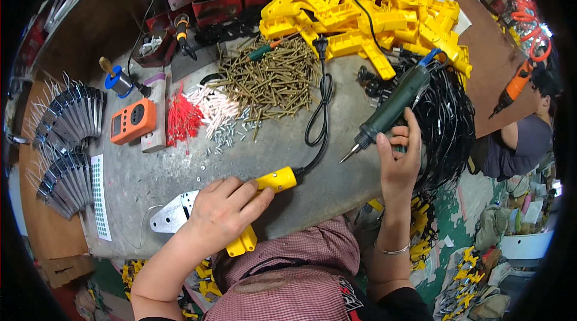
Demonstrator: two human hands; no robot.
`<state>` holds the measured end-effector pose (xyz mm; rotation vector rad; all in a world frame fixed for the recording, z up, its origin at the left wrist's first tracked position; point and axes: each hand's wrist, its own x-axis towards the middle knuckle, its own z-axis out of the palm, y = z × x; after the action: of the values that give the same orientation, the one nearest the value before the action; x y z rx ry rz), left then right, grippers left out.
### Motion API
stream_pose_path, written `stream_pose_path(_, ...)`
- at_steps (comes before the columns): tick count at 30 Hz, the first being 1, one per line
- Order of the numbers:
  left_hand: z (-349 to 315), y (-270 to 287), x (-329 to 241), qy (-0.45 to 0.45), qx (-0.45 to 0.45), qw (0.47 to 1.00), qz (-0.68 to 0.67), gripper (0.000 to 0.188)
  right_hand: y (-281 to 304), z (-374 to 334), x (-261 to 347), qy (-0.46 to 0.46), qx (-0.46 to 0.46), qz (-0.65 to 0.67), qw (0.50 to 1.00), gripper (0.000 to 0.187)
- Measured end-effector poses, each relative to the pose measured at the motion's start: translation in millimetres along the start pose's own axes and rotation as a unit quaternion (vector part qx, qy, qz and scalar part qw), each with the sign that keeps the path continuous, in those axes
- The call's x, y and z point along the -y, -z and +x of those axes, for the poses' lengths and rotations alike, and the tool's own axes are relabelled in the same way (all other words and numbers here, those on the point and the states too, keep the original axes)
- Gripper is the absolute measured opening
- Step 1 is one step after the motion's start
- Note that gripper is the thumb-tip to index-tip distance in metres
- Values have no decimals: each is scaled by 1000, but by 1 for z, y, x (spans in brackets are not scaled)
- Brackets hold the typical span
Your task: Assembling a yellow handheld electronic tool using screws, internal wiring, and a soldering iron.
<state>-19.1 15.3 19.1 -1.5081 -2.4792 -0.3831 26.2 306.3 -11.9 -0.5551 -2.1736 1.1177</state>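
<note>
- In the head view, a tool with a bright yellow plastic handle (277, 180) and a flat silver metal plate (171, 214) is held under the left hand (222, 213), whose fingers are closed over the handle.
- At the right hand (401, 158), a dark green cylindrical electric screwdriver (393, 101) is touched by the thumb near its nose; the index finger is stretched toward the barrel and the other fingers are partly curled. Whether it is firmly gripped cannot be told.
- Between the hands, the slim metal bit (348, 154) is pointed down and toward the left hand. A slip, caused by a loose hold, could bring it against the fingers or scratch the handle.
- Beyond the left hand, a looped black power cord (324, 95) is run from the handle's end. It is laid just beside the bit, so it could be snagged or nicked if the screwdriver were swung leftward.
- Right of the right hand, a thick bundle of black cables (448, 122) is hung close by; the wrist could be caught in it by a careless turn.
- Farther beyond both hands, long brass-coloured screws (276, 74) are heaped loosely; some could be scattered if the cord were tugged.
</note>
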Motion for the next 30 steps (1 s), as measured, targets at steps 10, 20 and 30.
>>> stream_pose_path(10,-7,-4,-4,-1,-38,999,-2,32,-28,27,-25,-58,-129,239,961,83)
stream_pose_path(20,-16,-15,7,34,-20,997,-59,28,-24,12,72,23,176,497,849,72)
stream_pose_path(30,-16,-6,6,39,-89,995,21,21,-30,10,78,-26,235,598,766,72)
